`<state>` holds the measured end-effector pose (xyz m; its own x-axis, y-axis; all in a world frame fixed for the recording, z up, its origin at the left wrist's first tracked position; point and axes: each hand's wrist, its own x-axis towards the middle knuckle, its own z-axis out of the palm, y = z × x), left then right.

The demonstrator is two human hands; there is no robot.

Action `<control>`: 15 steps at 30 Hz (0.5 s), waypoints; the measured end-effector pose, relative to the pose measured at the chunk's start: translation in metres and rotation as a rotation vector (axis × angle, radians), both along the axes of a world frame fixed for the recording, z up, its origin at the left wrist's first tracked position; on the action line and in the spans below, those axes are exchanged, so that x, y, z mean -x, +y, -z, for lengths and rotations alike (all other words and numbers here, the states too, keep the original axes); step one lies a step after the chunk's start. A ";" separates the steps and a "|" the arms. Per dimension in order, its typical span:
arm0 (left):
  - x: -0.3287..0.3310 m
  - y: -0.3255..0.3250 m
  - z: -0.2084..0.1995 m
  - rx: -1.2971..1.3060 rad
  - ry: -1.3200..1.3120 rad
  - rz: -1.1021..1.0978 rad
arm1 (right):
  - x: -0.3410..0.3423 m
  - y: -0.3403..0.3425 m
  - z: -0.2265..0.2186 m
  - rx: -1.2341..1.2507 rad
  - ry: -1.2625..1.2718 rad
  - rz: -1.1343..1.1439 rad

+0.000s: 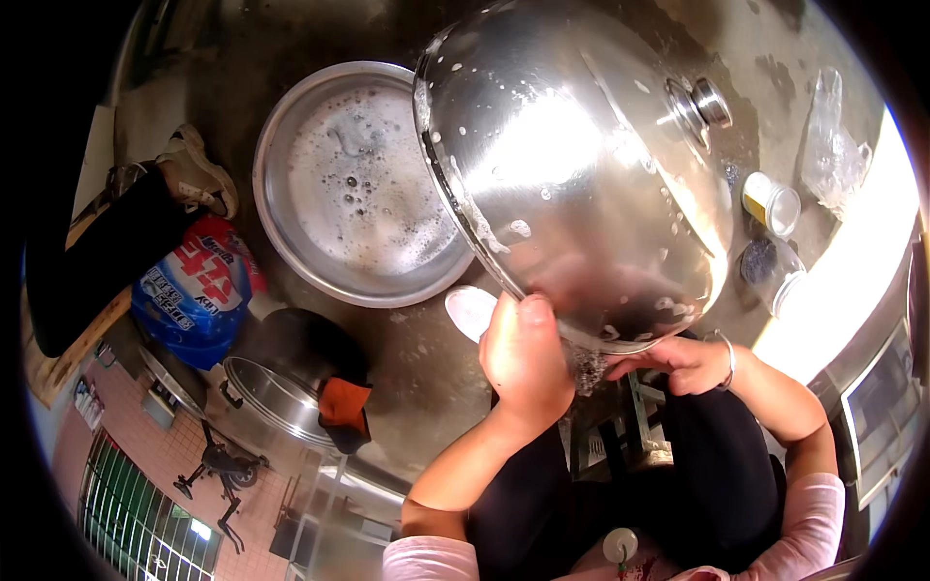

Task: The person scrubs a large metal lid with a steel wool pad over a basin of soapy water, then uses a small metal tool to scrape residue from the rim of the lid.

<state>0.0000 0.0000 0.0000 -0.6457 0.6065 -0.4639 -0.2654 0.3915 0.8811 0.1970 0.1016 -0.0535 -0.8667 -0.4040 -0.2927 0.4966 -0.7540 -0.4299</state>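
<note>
A large, shiny steel pot lid (pixel 572 223) with a round knob stands tilted in front of me, flecked with suds. My left hand (pixel 528 363) grips its near rim, thumb on the outer face. At the lower edge of the lid my right hand (pixel 683 364) has its fingers bent beneath the rim, partly hidden. A wiry, sudsy steel wool scrubber (pixel 587 370) shows between the two hands, at the right fingertips. Left of the lid, and partly covered by it, a wide metal basin (pixel 281 228) holds foamy water.
Beside the basin lie a white oval piece (pixel 471 312) and a blue-and-red detergent bag (pixel 199 286). A pot (pixel 276 397) with an orange-and-black cloth (pixel 344 405) is nearer. Another person's shoe (pixel 199 169) is at left. At right are jars (pixel 772 205) and a plastic bag (pixel 835 150).
</note>
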 end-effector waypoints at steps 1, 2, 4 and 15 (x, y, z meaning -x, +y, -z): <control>-0.003 0.004 -0.002 -0.041 -0.033 -0.011 | 0.003 0.000 -0.002 0.030 0.072 0.113; -0.005 0.007 -0.004 -0.082 -0.067 -0.022 | 0.004 0.001 -0.004 0.060 0.142 0.227; -0.004 0.010 -0.010 -0.064 0.054 0.042 | 0.006 -0.006 -0.014 0.102 0.043 0.326; 0.002 0.017 -0.008 -0.187 -0.347 0.014 | 0.009 0.034 -0.065 -0.049 -0.184 1.032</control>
